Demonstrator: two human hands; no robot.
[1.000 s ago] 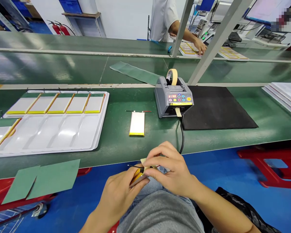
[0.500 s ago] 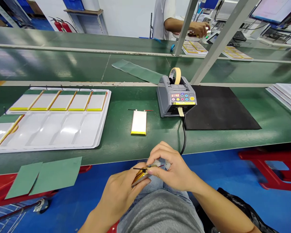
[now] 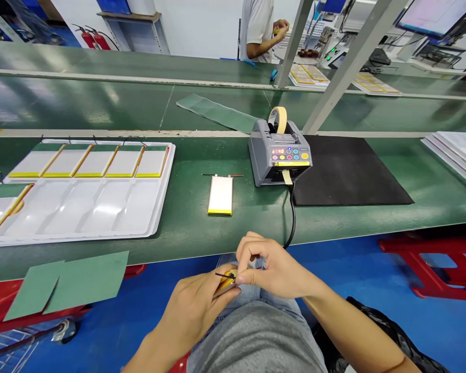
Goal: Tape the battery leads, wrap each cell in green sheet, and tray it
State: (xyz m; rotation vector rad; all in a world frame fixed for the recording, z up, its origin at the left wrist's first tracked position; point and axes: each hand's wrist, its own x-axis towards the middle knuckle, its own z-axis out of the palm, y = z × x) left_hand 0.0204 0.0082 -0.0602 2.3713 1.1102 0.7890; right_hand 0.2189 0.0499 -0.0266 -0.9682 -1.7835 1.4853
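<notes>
My left hand (image 3: 196, 305) is closed round a battery cell (image 3: 226, 282) with yellow tape and a black lead, held over my lap. My right hand (image 3: 266, 267) pinches at the cell's end, thumb and forefinger together; what they grip is too small to make out. Beyond my hands, a white cell (image 3: 220, 195) with a yellow lower edge and two leads lies flat on the green table (image 3: 194, 233). To its right stands a grey tape dispenser (image 3: 281, 155), a short strip of tape hanging from its front.
At the left is a white tray (image 3: 161, 212) holding several cells. Green sheets (image 3: 87, 282) overhang a red stool below it. A black mat (image 3: 349, 173) and a paper stack (image 3: 456, 153) lie at the right. Another person (image 3: 256, 31) stands beyond the metal frame.
The pale film seen by my right fingers no longer shows, and those fingers have closed nearer the cell's end. The other person's hands have drawn back toward the body. The view has shifted slightly.
</notes>
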